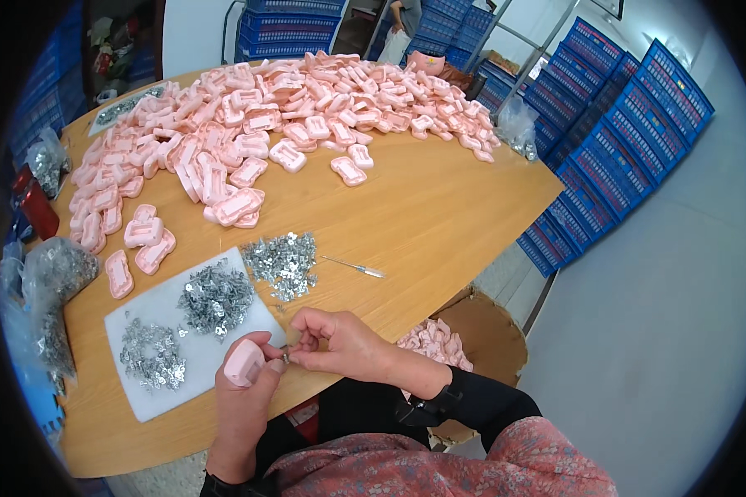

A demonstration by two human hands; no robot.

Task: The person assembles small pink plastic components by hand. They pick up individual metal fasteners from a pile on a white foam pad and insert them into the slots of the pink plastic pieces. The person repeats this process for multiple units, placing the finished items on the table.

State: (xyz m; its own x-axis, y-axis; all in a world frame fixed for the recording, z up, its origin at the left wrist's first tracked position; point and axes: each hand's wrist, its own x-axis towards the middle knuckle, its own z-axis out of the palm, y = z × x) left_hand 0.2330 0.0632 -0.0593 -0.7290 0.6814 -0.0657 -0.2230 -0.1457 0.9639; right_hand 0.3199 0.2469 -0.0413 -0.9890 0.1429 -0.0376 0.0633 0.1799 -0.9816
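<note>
My left hand (247, 401) is closed round a small pink plastic shell (244, 364), held over the table's near edge. Beside it, the fingers of my right hand (336, 345) are pinched together and meet the left fingertips. A small metal piece (286, 356) shows between the two hands; its exact shape is too small to tell. Just beyond the hands lies a white foam sheet (141, 407) bearing two heaps of small silvery metal parts (217, 300). A third heap of metal parts (283, 263) rests on bare wood beside the sheet.
Many pink shells (307, 99) are piled over the far side of the wooden table (439, 224). A screwdriver (355, 266) lies right of the metal parts. Bags of parts (62, 269) and a red can (38, 207) stand left. A carton (497, 348) of pink pieces sits below right; blue crates (630, 149) stand beyond.
</note>
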